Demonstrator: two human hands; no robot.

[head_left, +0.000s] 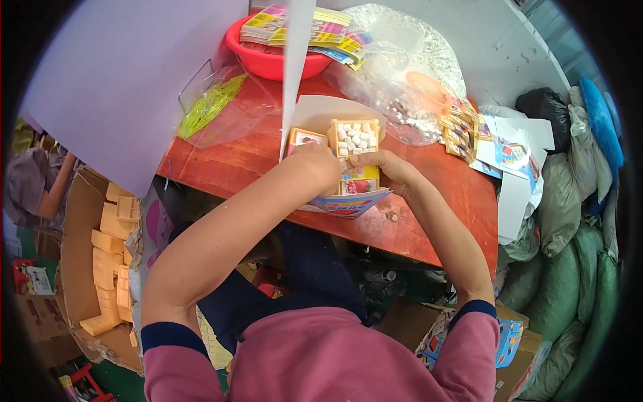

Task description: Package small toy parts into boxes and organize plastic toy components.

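One fruit label (pixel 358 186) shows near the case (pixel 357 139) the right grip (pixel 394 169) touches.

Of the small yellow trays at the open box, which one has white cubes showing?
The right-hand rear tray, next to the right hand: its white cubes are in plain view, while the left tray shows a printed picture.

Tabletop (pixel 467 197) lies open right of the box (pixel 348 206); a white strip (pixel 295 80) bars left.
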